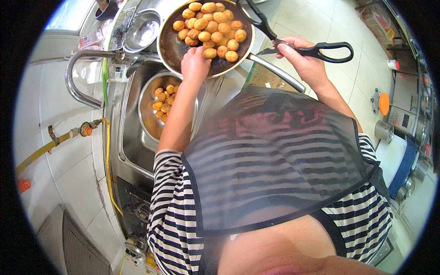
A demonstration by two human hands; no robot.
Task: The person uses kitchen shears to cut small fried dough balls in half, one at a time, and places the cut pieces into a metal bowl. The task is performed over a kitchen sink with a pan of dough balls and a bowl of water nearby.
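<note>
A frying pan (173,51) with a dark textured inside holds many round golden-brown fried balls (212,26). My left hand (196,65) reaches over the pan's near rim, its fingertips bunched beside one of the balls. Whether they pinch anything is hidden by the fingers. To the right of the pan, my right hand (304,62) grips a pair of black-handled scissors (306,51) around the pivot area. The scissors are spread wide, one handle loop pointing up over the pan's edge and the other to the right. A short blade shows near the pan's metal handle (280,74).
Inside the sink (132,141), a steel bowl (144,117) contains more golden balls (164,103), partly behind my left forearm. A curved faucet (72,75) and an empty steel bowl (142,31) stand at the left. Below the pan handle lies a cardboard piece (256,76).
</note>
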